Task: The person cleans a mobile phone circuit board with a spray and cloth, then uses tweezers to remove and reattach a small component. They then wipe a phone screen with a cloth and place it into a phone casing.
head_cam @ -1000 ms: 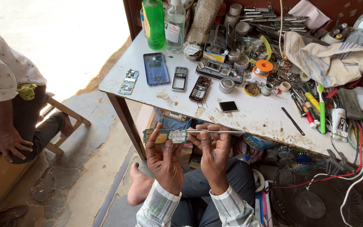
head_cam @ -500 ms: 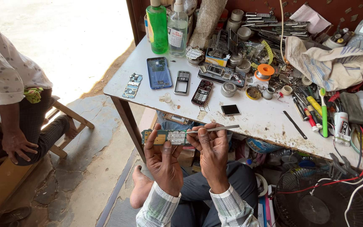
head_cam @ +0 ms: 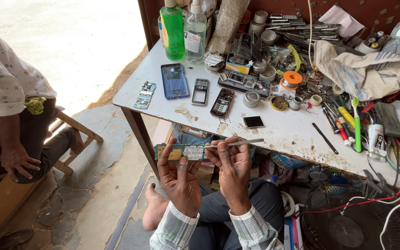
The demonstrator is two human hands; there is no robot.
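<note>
The person's left hand (head_cam: 180, 178) holds a green circuit board (head_cam: 181, 151) level, its fingers closed on the board's underside and near edge, just in front of and slightly below the front edge of the white tabletop (head_cam: 274, 132). The right hand (head_cam: 234, 169) sits just beside it, fingers pinched narrow around a pair of metal tweezers (head_cam: 237, 143) whose tips touch the board's right end. Both hands hover over the person's lap, with open air to the left above the stone floor (head_cam: 93, 185) and little room to the right, where a fan grille (head_cam: 348, 222) and cables crowd under the tabletop. The near strip of the tabletop is mostly bare apart from a small dark square part (head_cam: 253, 121) and a thin black tool (head_cam: 325, 138). Further back lie a blue phone shell (head_cam: 174, 81), two keypad phones (head_cam: 200, 91), a loose board (head_cam: 144, 89) near the left edge, a green bottle (head_cam: 172, 30) and a clear bottle (head_cam: 194, 32). Another person's hand (head_cam: 17, 159) rests on a knee at far left, well apart.
</note>
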